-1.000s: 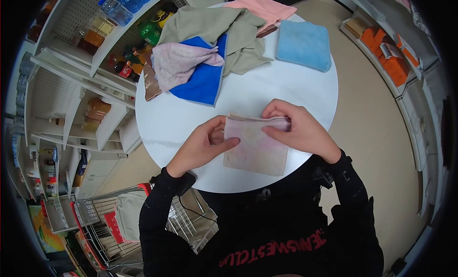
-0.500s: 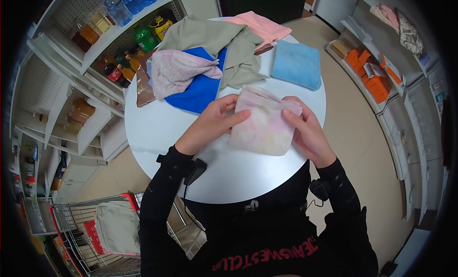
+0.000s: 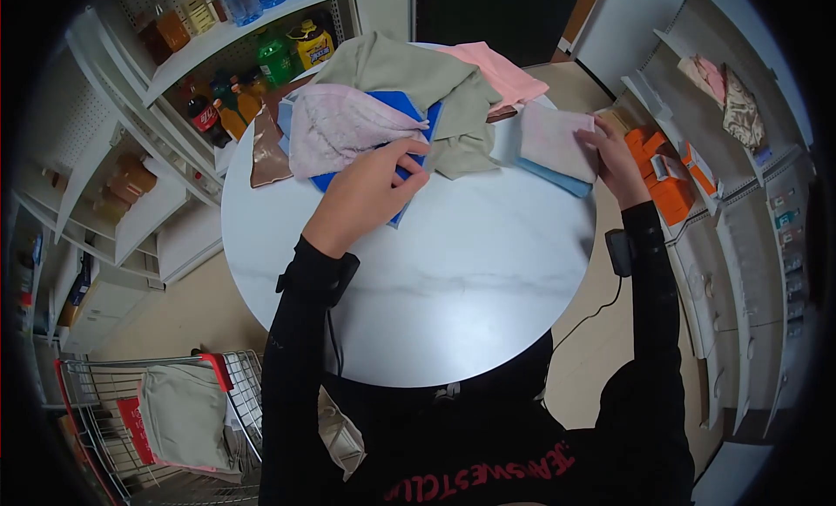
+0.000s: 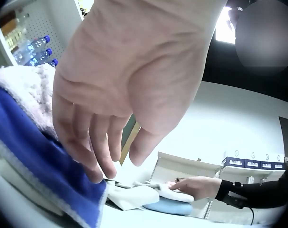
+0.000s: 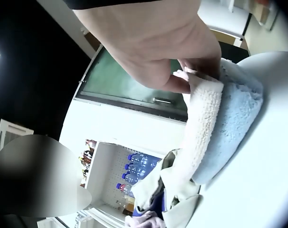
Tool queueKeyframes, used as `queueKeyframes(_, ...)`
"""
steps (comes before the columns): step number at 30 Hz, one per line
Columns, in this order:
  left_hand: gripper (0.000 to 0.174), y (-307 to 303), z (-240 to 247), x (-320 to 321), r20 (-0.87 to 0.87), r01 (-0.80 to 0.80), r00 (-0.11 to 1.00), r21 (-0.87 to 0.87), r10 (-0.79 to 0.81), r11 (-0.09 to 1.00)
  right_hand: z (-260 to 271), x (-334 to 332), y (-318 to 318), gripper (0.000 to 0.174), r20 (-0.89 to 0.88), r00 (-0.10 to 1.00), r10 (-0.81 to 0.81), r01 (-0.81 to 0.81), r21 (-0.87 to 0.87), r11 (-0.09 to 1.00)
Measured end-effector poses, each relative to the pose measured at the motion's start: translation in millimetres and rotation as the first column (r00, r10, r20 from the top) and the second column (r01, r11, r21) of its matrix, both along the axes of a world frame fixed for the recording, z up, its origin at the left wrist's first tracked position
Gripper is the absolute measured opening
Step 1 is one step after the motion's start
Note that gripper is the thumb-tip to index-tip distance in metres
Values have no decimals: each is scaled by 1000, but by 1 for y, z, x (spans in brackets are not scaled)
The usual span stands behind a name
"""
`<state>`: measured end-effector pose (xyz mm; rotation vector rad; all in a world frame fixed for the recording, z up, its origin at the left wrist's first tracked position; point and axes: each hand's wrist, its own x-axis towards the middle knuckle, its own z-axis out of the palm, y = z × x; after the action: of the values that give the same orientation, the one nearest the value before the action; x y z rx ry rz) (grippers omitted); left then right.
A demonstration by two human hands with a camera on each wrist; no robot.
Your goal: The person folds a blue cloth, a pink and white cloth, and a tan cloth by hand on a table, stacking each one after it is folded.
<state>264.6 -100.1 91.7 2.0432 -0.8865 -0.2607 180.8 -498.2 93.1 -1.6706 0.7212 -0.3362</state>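
In the head view my right hand [image 3: 620, 168] pinches the right edge of a folded pale pink towel [image 3: 556, 140]. This towel lies over a folded light blue towel [image 3: 557, 178] on the table's right side; the right wrist view shows the thumb and fingers at the edge of its fluffy layers [image 5: 201, 123]. My left hand [image 3: 366, 194] holds nothing, its fingers loosely bent over the edge of a rumpled heap. In that heap a lilac fluffy towel [image 3: 335, 130] lies over a blue cloth [image 4: 44, 154]; part of the blue cloth is hidden behind the hand.
A grey-green cloth [image 3: 396, 70], a pink cloth [image 3: 498, 72] and a brown shiny piece [image 3: 268, 153] lie at the back of the round white table [image 3: 453, 306]. Shelves with bottles [image 3: 274, 62] stand behind left. A shopping cart [image 3: 218, 373] with folded cloth is at lower left.
The folded pale pink towel, held in both hands before, has moved right and back onto the light blue towel with my right hand. My left hand has let go and moved left towards the heap.
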Motion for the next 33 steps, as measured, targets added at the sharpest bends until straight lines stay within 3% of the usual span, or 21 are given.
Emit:
queueKeyframes(5, 31, 12, 5, -3, 46, -103, 994, 54, 100, 993, -30, 5, -37, 55, 223, 973, 61, -85, 101, 991)
queueKeyframes(8, 30, 16, 5, -4, 55, -128, 991, 74, 124, 989, -30, 3, -41, 64, 254, 967, -26, 34, -27, 999)
queueKeyframes(9, 30, 17, 5, -4, 79, -141, 988, 85, 134, 986, -32, 1, -38, 64, 253, 967, -26, 34, -30, 999)
queueKeyframes(12, 30, 18, 3, -4, 119, -172, 980, 103, 160, 980, -40, -7, -21, 71, 110, 993, -33, 63, -282, 957)
queueKeyframes(16, 26, 19, 3, -4, 155, -205, 970, 103, 188, 973, -23, -10, -5, 75, 92, 996, 5, 33, -400, 916)
queueKeyframes(21, 22, 17, 3, -5, 240, -260, 943, 89, 232, 962, -33, -3, -16, 78, 94, 991, 92, -76, -164, 984)
queueKeyframes(22, 22, 18, 1, -5, 248, -270, 938, 86, 242, 959, -34, -5, -18, 76, 97, 991, 87, -46, -364, 930)
queueKeyframes(24, 21, 17, 0, -3, 258, -279, 933, 83, 250, 957, -29, -9, -13, 73, 111, 991, 74, 26, -708, 706)
queueKeyframes(25, 21, 17, -1, -4, 262, -288, 929, 69, 261, 955, -26, -8, -11, 73, 108, 991, 74, 24, -707, 707)
queueKeyframes(28, 20, 16, 2, -4, 276, -298, 922, 52, 273, 953, -22, -4, -3, 67, 41, 990, 137, 27, -995, 100)
queueKeyframes(29, 20, 17, 5, -3, 250, -311, 924, 51, 290, 949, -28, -3, -1, 67, 42, 989, 140, 28, -994, 106)
queueKeyframes(32, 20, 23, 11, 3, 206, -360, 917, 53, 343, 931, -52, 4, 8, 61, -364, 913, 185, -381, -922, 63)
queueKeyframes(33, 23, 24, 9, 6, 281, -371, 886, -43, 368, 927, -53, 5, 9, 61, -362, 912, 194, -380, -923, 64)
